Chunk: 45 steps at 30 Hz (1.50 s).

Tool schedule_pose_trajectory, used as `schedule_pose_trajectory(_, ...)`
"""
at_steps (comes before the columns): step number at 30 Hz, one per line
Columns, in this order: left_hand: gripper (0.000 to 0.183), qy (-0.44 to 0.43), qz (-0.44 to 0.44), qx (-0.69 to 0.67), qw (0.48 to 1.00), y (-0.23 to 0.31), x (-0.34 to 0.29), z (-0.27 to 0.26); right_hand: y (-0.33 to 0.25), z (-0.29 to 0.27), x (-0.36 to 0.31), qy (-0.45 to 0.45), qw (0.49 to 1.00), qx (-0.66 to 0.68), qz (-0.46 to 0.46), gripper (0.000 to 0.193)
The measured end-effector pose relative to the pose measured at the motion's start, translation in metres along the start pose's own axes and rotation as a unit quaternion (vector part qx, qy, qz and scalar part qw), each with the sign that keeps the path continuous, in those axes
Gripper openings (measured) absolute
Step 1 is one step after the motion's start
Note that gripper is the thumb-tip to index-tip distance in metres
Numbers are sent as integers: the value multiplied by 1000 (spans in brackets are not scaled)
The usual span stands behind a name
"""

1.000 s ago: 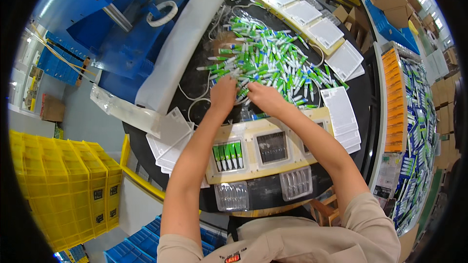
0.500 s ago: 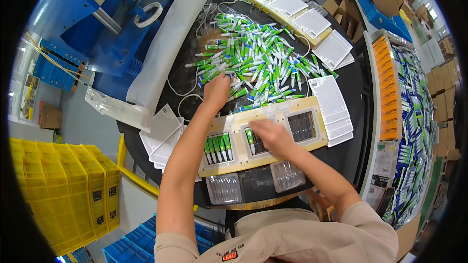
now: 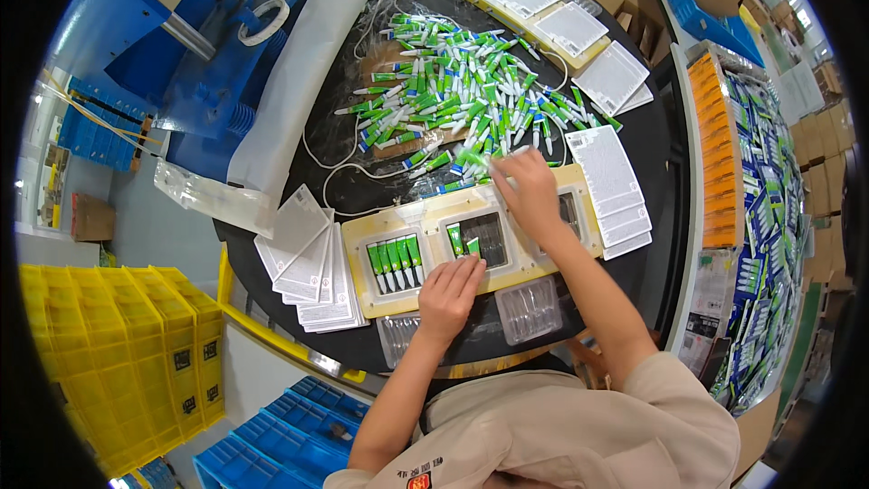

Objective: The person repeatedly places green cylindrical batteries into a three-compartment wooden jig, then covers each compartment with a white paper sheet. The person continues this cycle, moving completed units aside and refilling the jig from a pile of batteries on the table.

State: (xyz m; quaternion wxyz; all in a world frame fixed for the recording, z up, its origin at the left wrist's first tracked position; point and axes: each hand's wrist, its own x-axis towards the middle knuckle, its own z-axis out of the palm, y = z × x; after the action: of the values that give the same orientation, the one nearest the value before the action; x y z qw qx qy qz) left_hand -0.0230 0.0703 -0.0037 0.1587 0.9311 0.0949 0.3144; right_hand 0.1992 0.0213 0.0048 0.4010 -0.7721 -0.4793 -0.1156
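My left hand is at the near edge of the middle compartment of a long cream fixture. Its closed fingers are on a small green-and-white tube, partly hidden beneath them. Another tube lies beside it in that compartment. The left compartment holds a row of several tubes, green ends away from me. Over the far edge of the fixture, my right hand pinches a motion-blurred tube at the near side of a large pile of tubes. My right forearm partly covers the right compartment.
White printed cards lie in stacks left and right of the fixture. Clear plastic blister trays sit at the near table edge. A second fixture with cards stands far right. White cords cross the black table.
My left hand has come from the pile to the middle compartment, where a second tube now lies. My right hand has moved from that compartment to the pile. The fixture has shifted slightly left.
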Motion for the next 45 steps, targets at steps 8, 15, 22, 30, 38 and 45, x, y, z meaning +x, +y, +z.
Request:
schedule_pose_trajectory(8,35,-55,-28,89,994,-7,-13,27,-45,-38,-97,-71,991,-60,-98,28)
schedule_pose_trajectory(15,35,-79,-28,64,994,-10,-15,19,-40,-14,-102,-63,986,-44,-146,31)
schedule_pose_trajectory(22,28,-79,-37,15,996,-18,-7,12,-53,-11,-107,-107,992,-34,-62,26)
schedule_pose_trajectory(30,23,-71,-154,64,983,-128,91,32,9,22,16,-25,995,-89,-29,26)
schedule_pose_trajectory(38,14,-153,-110,134,973,-141,114,39,72,41,60,-279,933,-182,-137,7)
schedule_pose_trajectory(45,20,64,-192,-119,972,-10,41,-4,52,31,35,-251,967,-18,-34,24)
